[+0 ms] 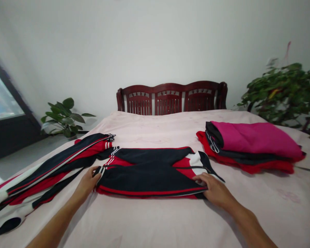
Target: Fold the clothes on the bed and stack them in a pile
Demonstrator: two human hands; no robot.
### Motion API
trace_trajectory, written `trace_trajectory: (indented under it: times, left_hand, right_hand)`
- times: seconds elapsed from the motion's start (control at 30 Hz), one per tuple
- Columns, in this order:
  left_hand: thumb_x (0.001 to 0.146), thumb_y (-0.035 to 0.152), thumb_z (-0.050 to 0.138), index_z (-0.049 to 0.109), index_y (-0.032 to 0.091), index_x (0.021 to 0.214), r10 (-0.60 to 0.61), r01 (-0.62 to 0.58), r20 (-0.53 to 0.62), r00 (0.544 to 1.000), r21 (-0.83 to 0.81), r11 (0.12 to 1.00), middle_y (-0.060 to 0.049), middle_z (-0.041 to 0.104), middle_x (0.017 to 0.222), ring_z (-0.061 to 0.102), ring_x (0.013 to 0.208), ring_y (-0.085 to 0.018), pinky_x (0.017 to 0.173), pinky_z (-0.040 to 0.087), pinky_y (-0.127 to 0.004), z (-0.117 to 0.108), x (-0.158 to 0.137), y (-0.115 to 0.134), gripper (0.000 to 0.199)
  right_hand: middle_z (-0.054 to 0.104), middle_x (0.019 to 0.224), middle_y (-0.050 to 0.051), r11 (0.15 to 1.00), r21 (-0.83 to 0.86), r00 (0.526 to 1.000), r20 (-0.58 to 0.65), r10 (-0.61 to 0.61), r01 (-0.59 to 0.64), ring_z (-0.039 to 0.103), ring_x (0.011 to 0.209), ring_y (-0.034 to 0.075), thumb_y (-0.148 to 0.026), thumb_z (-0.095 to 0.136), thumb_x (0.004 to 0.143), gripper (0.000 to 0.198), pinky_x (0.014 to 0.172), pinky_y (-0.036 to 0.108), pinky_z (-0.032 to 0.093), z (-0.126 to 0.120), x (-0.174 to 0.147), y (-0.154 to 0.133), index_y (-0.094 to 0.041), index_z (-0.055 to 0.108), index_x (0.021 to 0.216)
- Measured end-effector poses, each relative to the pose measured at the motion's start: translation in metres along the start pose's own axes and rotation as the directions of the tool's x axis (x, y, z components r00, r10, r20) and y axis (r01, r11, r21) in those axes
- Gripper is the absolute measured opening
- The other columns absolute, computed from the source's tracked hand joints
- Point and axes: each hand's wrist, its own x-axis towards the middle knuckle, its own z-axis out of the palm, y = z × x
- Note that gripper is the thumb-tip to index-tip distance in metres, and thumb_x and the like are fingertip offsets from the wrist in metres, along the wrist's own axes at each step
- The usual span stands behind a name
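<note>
A navy, red and white track jacket lies folded lengthwise across the bed in front of me. Its striped ribbed hem is at the left and its white-and-navy collar end at the right. My left hand grips the near corner of the striped hem, thumb on top. At the other end, my right hand pinches the near edge beside the collar, the fingers partly hidden under the cloth. The jacket's near side runs fairly straight between both hands.
More navy, red and white jackets lie loosely stacked on the left. A folded pile topped by a magenta garment sits on the right of the pink bedsheet. Behind are a dark wooden headboard and potted plants at both sides.
</note>
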Motion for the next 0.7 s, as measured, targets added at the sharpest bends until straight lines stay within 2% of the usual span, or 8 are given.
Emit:
trace_trajectory:
  times: [0.13, 0.23, 0.3, 0.37, 0.43, 0.53, 0.6, 0.7]
  left_hand:
    - [0.091, 0.038, 0.044, 0.05, 0.019, 0.133, 0.107, -0.103, 0.011, 0.994, 0.356, 0.929, -0.009, 0.071, 0.097, 0.071, 0.084, -0.026, 0.069, 0.052, -0.033, -0.001, 0.0, -0.009, 0.046]
    - [0.095, 0.034, 0.037, 0.048, 0.021, 0.137, 0.165, -0.158, 0.038, 0.986, 0.561, 0.812, -0.013, 0.07, 0.111, 0.07, 0.096, -0.029, 0.076, 0.051, -0.037, -0.004, -0.003, -0.001, 0.046]
    - [0.094, 0.029, 0.036, 0.05, 0.018, 0.137, 0.23, -0.178, 0.006, 0.973, 0.651, 0.738, -0.016, 0.068, 0.117, 0.067, 0.102, -0.031, 0.081, 0.05, -0.04, -0.003, -0.008, 0.007, 0.046]
    - [0.094, 0.028, 0.038, 0.053, 0.017, 0.136, 0.364, -0.218, -0.059, 0.93, 0.709, 0.671, -0.018, 0.065, 0.123, 0.063, 0.109, -0.032, 0.09, 0.048, -0.044, 0.004, -0.017, 0.015, 0.046]
    - [0.095, 0.029, 0.04, 0.056, 0.017, 0.134, 0.527, -0.33, -0.075, 0.846, 0.703, 0.63, -0.017, 0.062, 0.129, 0.057, 0.12, -0.033, 0.103, 0.041, -0.048, 0.017, -0.029, 0.023, 0.045]
    - [0.097, 0.033, 0.04, 0.059, 0.021, 0.134, 0.676, -0.572, 0.066, 0.734, 0.597, 0.563, -0.012, 0.059, 0.139, 0.047, 0.134, -0.03, 0.117, 0.026, -0.049, 0.041, -0.046, 0.031, 0.043]
    - [0.097, 0.036, 0.041, 0.059, 0.024, 0.136, 0.675, -0.654, 0.2, 0.71, 0.542, 0.527, -0.009, 0.059, 0.141, 0.044, 0.138, -0.03, 0.119, 0.022, -0.051, 0.055, -0.051, 0.032, 0.044]
    - [0.096, 0.037, 0.044, 0.062, 0.025, 0.135, 0.612, -0.664, 0.308, 0.729, 0.535, 0.522, -0.009, 0.062, 0.139, 0.046, 0.137, -0.034, 0.118, 0.022, -0.054, 0.065, -0.049, 0.028, 0.044]
  right_hand:
    - [0.071, 0.119, 0.007, 0.981, 0.182, 0.992, 0.12, 0.046, -0.067, 0.064, 0.111, 0.026, -0.016, 0.061, 0.062, 0.053, 0.1, 0.037, 0.047, -0.013, -0.003, 0.009, -0.022, 0.072, 0.113]
    - [0.069, 0.126, 0.01, 0.901, 0.413, 0.977, 0.209, 0.045, -0.13, 0.061, 0.119, 0.032, -0.037, 0.072, 0.07, 0.05, 0.105, 0.044, 0.045, -0.032, -0.005, 0.006, -0.023, 0.072, 0.118]
    - [0.068, 0.127, 0.012, 0.814, 0.558, 0.985, 0.143, 0.101, -0.165, 0.06, 0.122, 0.032, -0.052, 0.063, 0.081, 0.051, 0.108, 0.047, 0.043, -0.041, -0.005, 0.001, -0.022, 0.07, 0.122]
    - [0.067, 0.129, 0.012, 0.792, 0.591, 0.984, 0.019, 0.178, -0.155, 0.058, 0.125, 0.031, -0.057, 0.052, 0.088, 0.053, 0.11, 0.047, 0.041, -0.041, -0.002, -0.009, -0.022, 0.067, 0.126]
    - [0.064, 0.135, 0.011, 0.87, 0.48, 0.982, -0.082, 0.172, -0.113, 0.055, 0.129, 0.03, -0.055, 0.048, 0.092, 0.053, 0.113, 0.047, 0.038, -0.03, 0.001, -0.022, -0.023, 0.064, 0.131]
    - [0.051, 0.149, 0.007, 0.988, 0.153, 0.996, -0.092, 0.002, 0.012, 0.044, 0.139, 0.025, -0.047, 0.041, 0.096, 0.052, 0.118, 0.046, 0.032, -0.001, 0.002, -0.046, -0.026, 0.054, 0.142]
    - [0.044, 0.155, 0.006, 0.994, -0.041, 0.995, 0.017, -0.1, 0.101, 0.037, 0.144, 0.023, -0.043, 0.039, 0.098, 0.054, 0.12, 0.046, 0.029, 0.018, -0.001, -0.056, -0.027, 0.044, 0.149]
    - [0.043, 0.155, 0.007, 0.968, -0.212, 0.987, 0.117, -0.112, 0.135, 0.036, 0.145, 0.024, -0.043, 0.044, 0.097, 0.056, 0.12, 0.051, 0.026, 0.033, -0.004, -0.052, -0.025, 0.044, 0.149]
